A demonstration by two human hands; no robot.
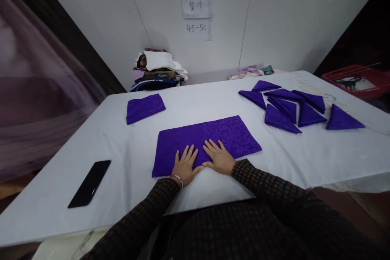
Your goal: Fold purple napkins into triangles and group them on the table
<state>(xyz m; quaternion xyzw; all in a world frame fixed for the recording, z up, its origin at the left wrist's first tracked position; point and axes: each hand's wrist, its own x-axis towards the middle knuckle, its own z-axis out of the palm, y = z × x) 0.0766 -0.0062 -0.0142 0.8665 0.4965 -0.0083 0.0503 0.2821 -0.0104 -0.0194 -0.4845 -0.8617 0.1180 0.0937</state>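
A purple patterned napkin [210,136] lies flat as a long rectangle on the white table [122,146] in front of me. My left hand [185,165] and my right hand [217,157] rest side by side on its near edge, fingers stretched out flat, palms down. Neither hand holds anything. A bracelet sits on my left wrist. Several purple napkins folded into triangles [289,107] lie spread at the right. One folded purple napkin [145,107] lies apart at the back left.
A black phone [89,183] lies near the table's front left edge. A pile of folded clothes [158,71] stands against the wall. A red basket [356,79] sits at the far right. A paper sign [196,2] hangs on the wall.
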